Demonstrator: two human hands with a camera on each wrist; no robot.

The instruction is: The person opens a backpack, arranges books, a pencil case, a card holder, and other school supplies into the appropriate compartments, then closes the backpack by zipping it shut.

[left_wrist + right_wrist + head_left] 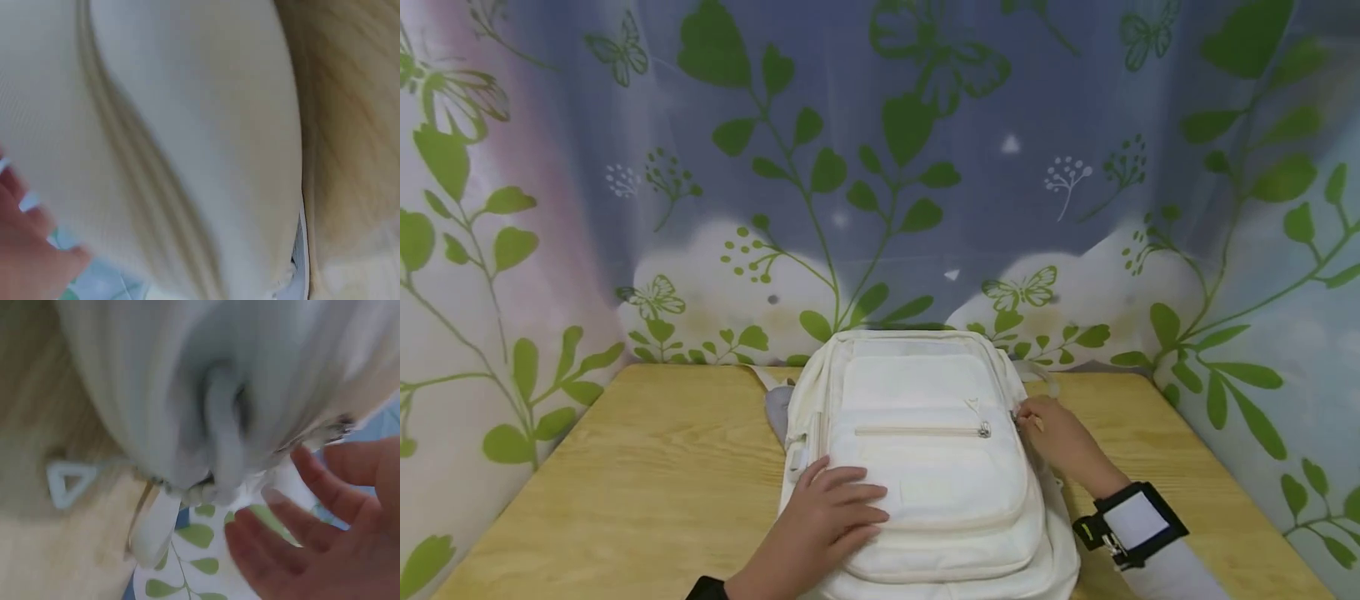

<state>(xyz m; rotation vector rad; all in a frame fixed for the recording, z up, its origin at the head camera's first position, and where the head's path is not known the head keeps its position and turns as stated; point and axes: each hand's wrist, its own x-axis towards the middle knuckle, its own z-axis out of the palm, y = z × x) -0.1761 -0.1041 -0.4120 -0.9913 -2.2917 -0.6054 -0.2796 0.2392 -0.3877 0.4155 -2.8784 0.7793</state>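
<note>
A white backpack (928, 467) lies on the table with its front pocket facing up. My left hand (827, 517) rests on the lower left of that front, fingers spread. In the left wrist view, only part of the left hand (31, 244) shows beside the bag's blurred cloth and a zipper seam (147, 162). At the bag's right edge, my right hand (1063, 442) is by a zipper pull (1015, 418). The right wrist view shows the right hand (331, 525) with loosely bent, separated fingers. Its index fingertip is close to the dark metal zipper (337, 427); no pull shows between thumb and finger.
A wooden table (685, 467) carries the bag. Patterned curtain cloth (880, 167) stands behind and on both sides. A grey item (778, 410) hangs at the bag's left side. A strap with a white triangular ring (65, 484) lies by the bag in the right wrist view.
</note>
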